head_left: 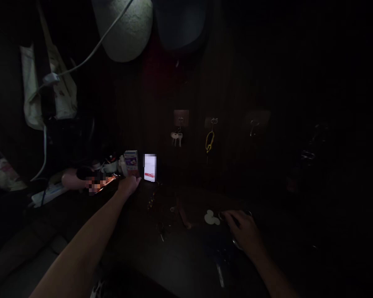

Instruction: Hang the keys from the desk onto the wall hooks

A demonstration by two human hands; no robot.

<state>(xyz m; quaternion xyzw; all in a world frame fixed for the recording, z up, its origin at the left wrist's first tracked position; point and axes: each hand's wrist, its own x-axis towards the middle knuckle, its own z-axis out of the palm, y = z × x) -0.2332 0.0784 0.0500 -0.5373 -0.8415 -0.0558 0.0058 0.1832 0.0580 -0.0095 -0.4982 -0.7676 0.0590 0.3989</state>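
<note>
In dim light my left hand (129, 186) reaches to the back of the dark table, just left of a phone (150, 167) standing upright with its screen lit. Its fingers are curled in and what they hold, if anything, is hidden. My right hand (241, 229) is low over the table at the right, fingers bent and tips together at a small dark ring-like thing (221, 215). Right beside those fingertips lies a pale three-lobed tag (211, 217). Shiny metal shows under the right hand, too dark to name.
Keys (176, 137) and a yellow loop (209, 142) hang from wall hooks. A brown strap (182, 213), a beaded string (151, 201) and small metal pieces lie mid-table. A box (131, 162), a cup (110, 167) and a power strip (49, 193) stand left. Caps (124, 31) hang above.
</note>
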